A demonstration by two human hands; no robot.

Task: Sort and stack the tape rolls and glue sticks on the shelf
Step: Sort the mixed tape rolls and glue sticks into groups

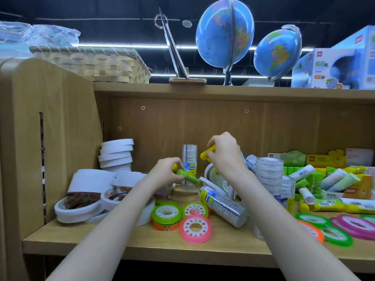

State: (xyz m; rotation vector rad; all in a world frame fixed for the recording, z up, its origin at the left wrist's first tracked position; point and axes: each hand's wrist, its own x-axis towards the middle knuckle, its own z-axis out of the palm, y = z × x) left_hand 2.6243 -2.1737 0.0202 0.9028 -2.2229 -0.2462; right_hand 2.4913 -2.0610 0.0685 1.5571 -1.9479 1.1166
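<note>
We have both hands in among the clutter at the middle of the shelf (85, 238). Our left hand (165, 173) has its fingers curled round a green glue stick (187, 178), which juts out to the right, low over the board. Our right hand (222, 151) is higher and a little farther back, fingers closed on a yellow glue stick (207, 154) whose end pokes out to the left.

Between the two hands, just behind them, an upright clear tape tube (190, 159) stands on end, tall and narrow. That looks to us the likeliest thing to go: a wrist swung past it could tip it onto the rolls around it. A second clear tape tube (222, 206) lies on its side under our right forearm and may roll toward the near edge if nudged.

The white tape stack (116, 154) at far left leans unevenly and could slide if bumped. The glue stick pile (324, 177) at right is loose, so sticks dropped onto it might skid off. The coloured tape rolls (183, 216) near the front lie flat and seem steady
</note>
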